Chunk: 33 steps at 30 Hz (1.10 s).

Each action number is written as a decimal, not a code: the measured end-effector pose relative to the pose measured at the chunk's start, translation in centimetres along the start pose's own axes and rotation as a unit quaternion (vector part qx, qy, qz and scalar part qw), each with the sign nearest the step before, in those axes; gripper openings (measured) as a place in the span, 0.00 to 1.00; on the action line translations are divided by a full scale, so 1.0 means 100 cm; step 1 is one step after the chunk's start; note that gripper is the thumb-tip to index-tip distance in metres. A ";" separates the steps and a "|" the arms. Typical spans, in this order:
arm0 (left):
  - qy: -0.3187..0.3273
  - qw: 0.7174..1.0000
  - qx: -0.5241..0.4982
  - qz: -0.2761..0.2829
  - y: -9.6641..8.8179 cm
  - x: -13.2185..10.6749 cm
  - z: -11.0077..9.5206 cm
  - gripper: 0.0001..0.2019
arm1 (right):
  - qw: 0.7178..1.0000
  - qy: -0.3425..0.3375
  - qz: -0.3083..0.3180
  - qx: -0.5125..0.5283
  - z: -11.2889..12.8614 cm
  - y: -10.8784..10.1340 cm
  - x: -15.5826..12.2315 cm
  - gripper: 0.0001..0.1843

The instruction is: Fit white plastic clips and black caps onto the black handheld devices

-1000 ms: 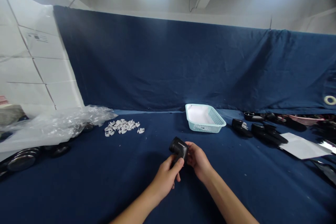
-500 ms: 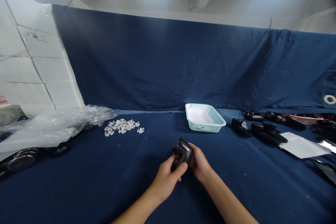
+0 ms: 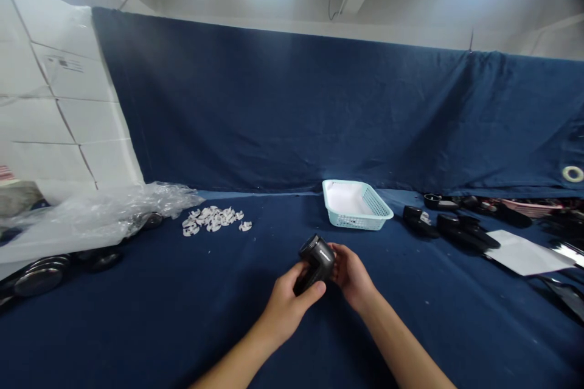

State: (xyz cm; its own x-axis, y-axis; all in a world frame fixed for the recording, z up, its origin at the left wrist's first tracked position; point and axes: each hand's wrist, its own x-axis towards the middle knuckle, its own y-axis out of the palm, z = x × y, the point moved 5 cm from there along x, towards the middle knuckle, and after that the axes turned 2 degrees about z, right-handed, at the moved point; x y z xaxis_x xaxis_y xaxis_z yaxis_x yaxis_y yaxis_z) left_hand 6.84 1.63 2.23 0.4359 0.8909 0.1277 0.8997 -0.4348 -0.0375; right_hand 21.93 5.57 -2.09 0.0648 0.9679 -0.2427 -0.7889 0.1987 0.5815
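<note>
A small black handheld device [image 3: 316, 261] with a round head and a small white mark on its side is held over the blue cloth table [image 3: 191, 310]. My left hand [image 3: 286, 306] grips its lower end, thumb across the body. My right hand [image 3: 353, 275] holds its right side with curled fingers. Both hands are closed on it just in front of me, a little below the pale blue plastic basket [image 3: 356, 205].
A heap of small white pieces [image 3: 212, 219] lies at the back left. Clear plastic wrap [image 3: 91, 216] covers round black parts [image 3: 41, 276] at the left. Several black devices [image 3: 451, 225] and a white sheet [image 3: 524, 254] lie at the right. A blue curtain hangs behind.
The device has been turned in my hands: its round head, first pointing up-left, has tilted so that the side with the white mark faces me. Both hands stayed in place.
</note>
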 end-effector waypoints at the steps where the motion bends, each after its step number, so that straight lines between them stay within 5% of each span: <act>1: 0.004 1.000 -0.009 -0.003 0.000 0.000 -0.001 0.23 | 1.000 -0.003 0.002 0.001 0.001 0.000 -0.001 0.07; 9: -0.040 0.997 0.050 -0.045 -0.008 0.006 0.009 0.22 | 0.999 -0.028 0.029 -0.034 0.011 0.013 -0.019 0.15; 20: 0.127 0.966 0.191 -0.116 -0.009 -0.009 -0.022 0.19 | 0.996 -0.076 -0.044 0.000 0.017 -0.010 -0.011 0.14; 27: 0.131 0.954 0.245 -0.114 -0.013 -0.006 -0.019 0.21 | 0.998 -0.046 0.039 0.025 0.014 0.010 -0.021 0.18; 33: 0.161 0.935 0.281 -0.143 -0.017 -0.008 -0.020 0.20 | 0.995 -0.053 0.042 0.067 0.011 0.005 -0.014 0.19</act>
State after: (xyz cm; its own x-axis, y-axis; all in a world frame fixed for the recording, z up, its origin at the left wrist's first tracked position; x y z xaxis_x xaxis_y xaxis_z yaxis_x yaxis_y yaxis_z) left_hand 4.95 1.42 4.15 0.2269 0.8353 0.5008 0.8876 0.0343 -0.4594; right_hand 22.11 4.45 -0.59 0.0721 0.9914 -0.1094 -0.7062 0.1282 0.6963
